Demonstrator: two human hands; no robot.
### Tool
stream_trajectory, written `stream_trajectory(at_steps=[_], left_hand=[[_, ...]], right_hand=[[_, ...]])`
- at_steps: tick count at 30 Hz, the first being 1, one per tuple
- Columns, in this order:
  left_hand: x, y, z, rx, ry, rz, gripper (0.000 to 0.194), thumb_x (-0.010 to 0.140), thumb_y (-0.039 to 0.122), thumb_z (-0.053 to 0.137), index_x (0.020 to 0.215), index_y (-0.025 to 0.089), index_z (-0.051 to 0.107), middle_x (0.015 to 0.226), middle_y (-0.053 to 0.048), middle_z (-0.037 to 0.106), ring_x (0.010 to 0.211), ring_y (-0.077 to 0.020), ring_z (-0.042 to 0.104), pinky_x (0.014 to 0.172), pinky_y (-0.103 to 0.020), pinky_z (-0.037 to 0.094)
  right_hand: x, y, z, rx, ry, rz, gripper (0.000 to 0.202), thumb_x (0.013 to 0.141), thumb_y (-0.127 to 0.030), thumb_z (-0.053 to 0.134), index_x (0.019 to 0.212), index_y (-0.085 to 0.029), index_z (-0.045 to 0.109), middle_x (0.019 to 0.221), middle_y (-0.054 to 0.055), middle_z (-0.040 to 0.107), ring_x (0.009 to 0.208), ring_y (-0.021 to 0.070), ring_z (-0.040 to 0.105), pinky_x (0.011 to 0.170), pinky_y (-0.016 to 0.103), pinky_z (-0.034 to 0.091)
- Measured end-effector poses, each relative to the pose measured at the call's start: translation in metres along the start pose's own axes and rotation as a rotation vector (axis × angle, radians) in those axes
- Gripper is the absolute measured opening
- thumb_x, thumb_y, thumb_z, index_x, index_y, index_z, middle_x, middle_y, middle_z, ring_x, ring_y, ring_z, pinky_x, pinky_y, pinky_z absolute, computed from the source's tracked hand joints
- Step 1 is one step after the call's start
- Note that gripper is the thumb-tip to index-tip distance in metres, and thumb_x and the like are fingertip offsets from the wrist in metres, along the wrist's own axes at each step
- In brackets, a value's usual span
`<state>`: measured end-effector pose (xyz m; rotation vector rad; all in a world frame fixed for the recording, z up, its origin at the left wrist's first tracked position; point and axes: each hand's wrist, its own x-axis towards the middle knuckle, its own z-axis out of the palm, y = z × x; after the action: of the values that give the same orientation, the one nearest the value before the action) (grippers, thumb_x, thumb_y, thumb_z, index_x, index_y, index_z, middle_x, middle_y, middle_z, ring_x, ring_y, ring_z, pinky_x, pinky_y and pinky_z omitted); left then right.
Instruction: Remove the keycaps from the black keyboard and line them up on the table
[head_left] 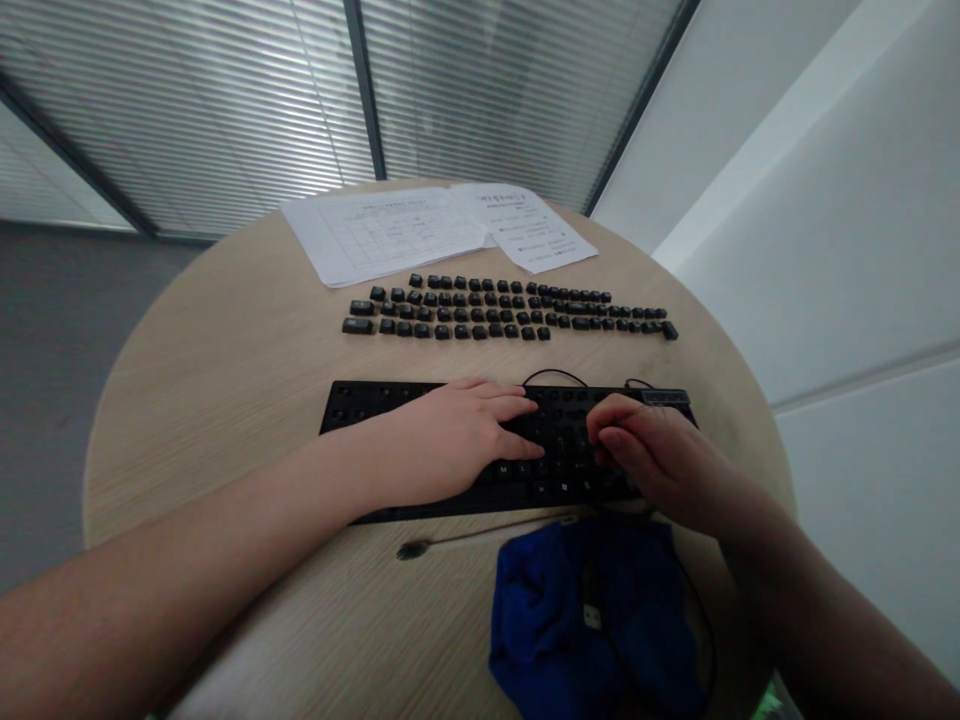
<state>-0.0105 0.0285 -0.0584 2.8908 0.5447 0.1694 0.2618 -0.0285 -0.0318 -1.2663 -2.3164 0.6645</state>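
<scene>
A black keyboard (442,497) lies across the table in front of me, with many of its keycaps off and some still on at the lower right. My left hand (469,435) rests flat over its middle, fingers stretched to the right. Above the keyboard's right part, my right hand (649,445) is closed in a pinch; whatever its fingertips hold is hidden. Beyond the keyboard, loose black keycaps (461,315) stand in several rows. A thin brush (450,541) lies along the keyboard's near edge.
A blue cloth (540,600) sits at the near edge, with a USB plug (592,614) and cable on it. Paper sheets (397,230) lie at the far side of the round wooden table (187,400). A white wall (862,250) stands to the right, blinds (465,80) behind.
</scene>
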Motion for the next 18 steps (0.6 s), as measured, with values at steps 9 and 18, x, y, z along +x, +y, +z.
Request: stream_trajectory(at_steps=[9, 18], left_hand=[[0.001, 0.001, 0.002, -0.015, 0.042, 0.009, 0.041, 0.099, 0.016, 0.061, 0.134, 0.033, 0.075, 0.151, -0.011, 0.065, 0.143, -0.0314, 0.057, 0.12, -0.048, 0.042], [0.001, 0.001, 0.002, -0.043, 0.043, 0.001, 0.04, 0.099, 0.017, 0.062, 0.133, 0.033, 0.076, 0.15, -0.01, 0.066, 0.143, -0.0321, 0.057, 0.12, -0.049, 0.042]], right_hand=[[0.002, -0.011, 0.0, -0.11, -0.086, -0.024, 0.02, 0.106, -0.024, 0.049, 0.099, -0.021, 0.067, 0.085, 0.002, 0.073, 0.068, 0.0151, 0.068, 0.063, 0.026, 0.048], [0.006, 0.016, 0.011, 0.01, 0.053, -0.24, 0.013, 0.101, -0.025, 0.057, 0.09, -0.023, 0.063, 0.077, 0.002, 0.072, 0.062, 0.0162, 0.065, 0.058, 0.026, 0.049]])
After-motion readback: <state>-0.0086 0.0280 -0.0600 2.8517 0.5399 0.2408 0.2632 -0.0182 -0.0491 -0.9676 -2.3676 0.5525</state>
